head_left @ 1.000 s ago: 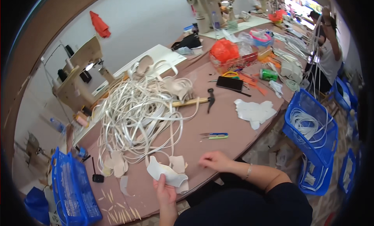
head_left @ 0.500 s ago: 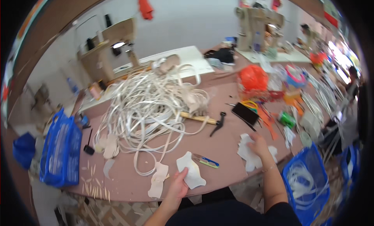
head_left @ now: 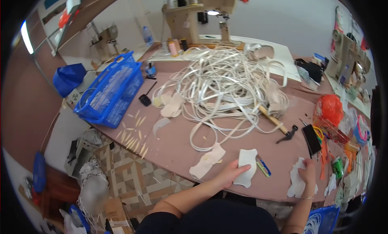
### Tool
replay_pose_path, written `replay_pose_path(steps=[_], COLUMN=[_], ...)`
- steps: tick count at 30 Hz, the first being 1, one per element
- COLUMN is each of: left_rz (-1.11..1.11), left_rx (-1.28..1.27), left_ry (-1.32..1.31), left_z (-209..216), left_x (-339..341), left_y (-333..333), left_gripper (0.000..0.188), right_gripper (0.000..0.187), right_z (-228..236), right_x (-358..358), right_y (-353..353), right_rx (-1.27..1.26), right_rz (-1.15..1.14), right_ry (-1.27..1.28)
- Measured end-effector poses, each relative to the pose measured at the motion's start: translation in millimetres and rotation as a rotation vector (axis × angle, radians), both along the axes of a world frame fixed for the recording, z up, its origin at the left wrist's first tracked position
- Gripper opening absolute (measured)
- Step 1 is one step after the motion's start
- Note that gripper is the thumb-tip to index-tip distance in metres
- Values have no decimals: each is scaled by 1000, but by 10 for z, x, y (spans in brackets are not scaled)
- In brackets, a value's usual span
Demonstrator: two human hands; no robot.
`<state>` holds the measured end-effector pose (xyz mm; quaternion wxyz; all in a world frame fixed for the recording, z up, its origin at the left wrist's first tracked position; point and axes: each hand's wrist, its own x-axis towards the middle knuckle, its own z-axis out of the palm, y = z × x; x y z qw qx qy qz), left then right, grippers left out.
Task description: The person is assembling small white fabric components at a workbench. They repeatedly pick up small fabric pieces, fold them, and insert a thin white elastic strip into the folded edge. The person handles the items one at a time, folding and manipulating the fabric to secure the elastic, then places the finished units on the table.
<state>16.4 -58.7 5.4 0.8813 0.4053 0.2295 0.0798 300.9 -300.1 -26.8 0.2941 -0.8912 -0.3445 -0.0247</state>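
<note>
My left hand (head_left: 231, 173) grips a white, curved-edge cut piece (head_left: 245, 163) between thumb and fingers, just above the table's front edge. Beside that piece lies a pair of blue-and-green thread snips (head_left: 263, 167). A beige cut piece (head_left: 207, 161) rests on the table left of my left hand. Farther right, my right hand (head_left: 308, 172) is over several white cut pieces (head_left: 296, 183), its fingers curled in. Whatever is between those fingers is hidden.
A big tangle of white straps (head_left: 226, 88) covers the middle of the table (head_left: 173, 143). A hammer (head_left: 287, 135) and a black phone (head_left: 311, 140) lie right of it. At left stands a blue basket (head_left: 113, 109). Behind is a sewing machine (head_left: 182, 22).
The view has swung left, so the table's contents sit farther right in the picture. My left hand still holds the white piece. My right hand stays by the white pieces, its fingers now curled.
</note>
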Motion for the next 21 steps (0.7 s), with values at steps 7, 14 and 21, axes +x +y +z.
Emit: replay_pose_path(steps=[7,14,21], left_rz=[2,858,672], left_rx=[456,1475,1317], left_ry=[-42,389,1064], left_z=[-46,-112,112], left_x=[11,-836,-1690], left_y=[308,1843,2828], left_gripper=[41,38,18], right_gripper=[38,25,14], right_z=[44,178,614], right_x=[26,-355,-990], right_y=[36,280,853], right_rx=[-107,4,141], right_rz=[-96,-43,94], right_ry=[101,-236,-179])
